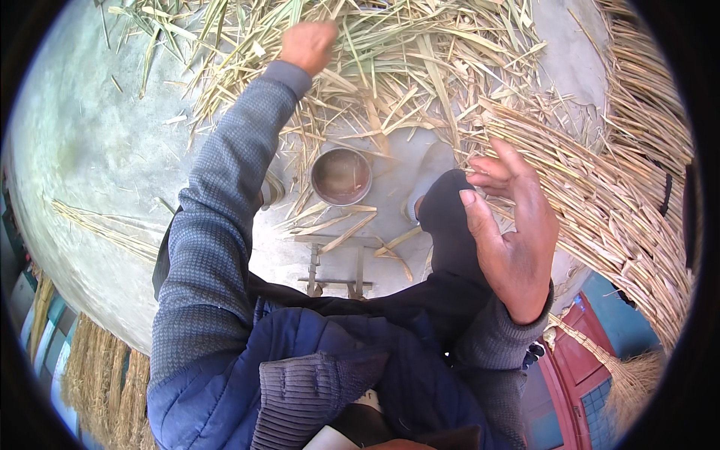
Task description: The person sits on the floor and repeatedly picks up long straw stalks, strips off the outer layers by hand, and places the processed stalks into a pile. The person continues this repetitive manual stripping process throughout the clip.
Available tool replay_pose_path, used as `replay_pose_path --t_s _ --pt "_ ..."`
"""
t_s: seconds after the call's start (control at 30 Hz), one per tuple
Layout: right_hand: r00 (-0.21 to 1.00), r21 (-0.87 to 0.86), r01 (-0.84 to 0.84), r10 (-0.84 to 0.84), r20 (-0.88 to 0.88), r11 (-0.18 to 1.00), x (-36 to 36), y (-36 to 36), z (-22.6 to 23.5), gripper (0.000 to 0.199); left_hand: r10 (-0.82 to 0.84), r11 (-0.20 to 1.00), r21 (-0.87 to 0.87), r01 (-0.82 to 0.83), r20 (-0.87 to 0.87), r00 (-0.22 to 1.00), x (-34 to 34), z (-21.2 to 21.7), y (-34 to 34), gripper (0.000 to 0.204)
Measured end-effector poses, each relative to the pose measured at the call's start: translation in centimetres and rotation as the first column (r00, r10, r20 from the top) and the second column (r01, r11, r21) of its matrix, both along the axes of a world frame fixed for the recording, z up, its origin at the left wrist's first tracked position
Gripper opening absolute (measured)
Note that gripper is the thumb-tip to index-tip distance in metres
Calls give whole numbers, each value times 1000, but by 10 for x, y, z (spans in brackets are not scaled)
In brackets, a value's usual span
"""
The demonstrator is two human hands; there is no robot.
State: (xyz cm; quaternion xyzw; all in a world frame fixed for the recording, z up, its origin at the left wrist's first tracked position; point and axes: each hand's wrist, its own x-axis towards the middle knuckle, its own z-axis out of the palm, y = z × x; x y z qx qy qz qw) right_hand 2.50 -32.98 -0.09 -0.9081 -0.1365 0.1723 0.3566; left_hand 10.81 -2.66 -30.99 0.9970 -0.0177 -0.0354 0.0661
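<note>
Left hand, bare, grey knitted cuff (pixel 308 46): near 12 o'clock, above the loose pile of pale yellow and green flat stalks (pixel 420 82). Fingers curled and turned away; cannot tell whether they grip any stalks. The arm is outstretched, presumably because the pile lies at the far limit of reach.

Right hand, bare (pixel 514 232): 3 o'clock, half open, thumb apart from bent fingers; no clear hold, though a thin strand at the fingertips cannot be ruled out. Raised, apparently free of load.

Long, dense straw-coloured sheaf (pixel 600 195): 2 to 4 o'clock, stems roughly parallel, perhaps laid so for order and easy reach.

Round metal bowl, brownish inside (pixel 341 200): just off centre toward 11 o'clock, between the feet, probably to stay handy to both hands.

Low frame of narrow bars (pixel 313 266): 6 to 7 o'clock; purpose unclear.
</note>
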Motion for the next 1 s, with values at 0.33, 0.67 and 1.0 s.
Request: replay_pose_path --t_s 0.33,0.67,1.0 --pt "986 -37 -117 120 114 992 8 -20 -6 53 -537 832 -77 549 -357 764 -261 -108 -121 19" --pt "816 10 549 -539 209 835 83 -172 -67 41 -537 841 -142 522 -108 836 -169 -25 -127 7" --pt "460 -92 887 -846 268 453 102 -410 -120 39 -440 897 -97 431 -113 891 -116 128 -83 40"
